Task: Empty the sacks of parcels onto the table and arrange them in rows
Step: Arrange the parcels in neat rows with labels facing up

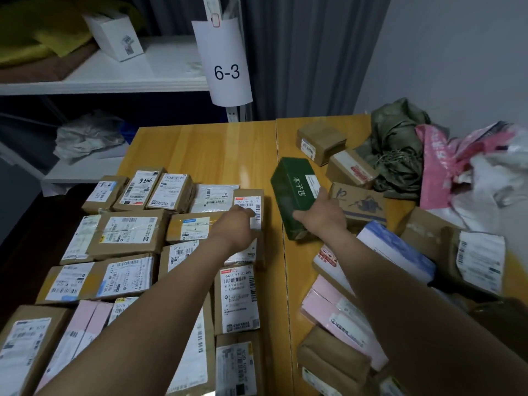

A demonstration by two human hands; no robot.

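Observation:
Several labelled cardboard parcels [128, 232] lie in rows on the left half of the wooden table [205, 150]. My left hand [237, 227] rests on the long brown parcel [251, 201] at the right end of the rows, fingers curled over its label. My right hand [323, 215] grips a dark green box [291, 190] with white characters, tilted, near the table's middle seam. An unsorted heap of parcels [371, 281] lies on the right side. An olive sack [397, 144] and a pink-and-white sack [463, 172] lie crumpled at the far right.
A white shelf unit [114, 78] stands behind the table on the left, bearing a white box [114, 35] and a hanging paper tag marked 6-3 [225, 67]. A grey curtain and a wall close the back. Bare tabletop shows beyond the rows.

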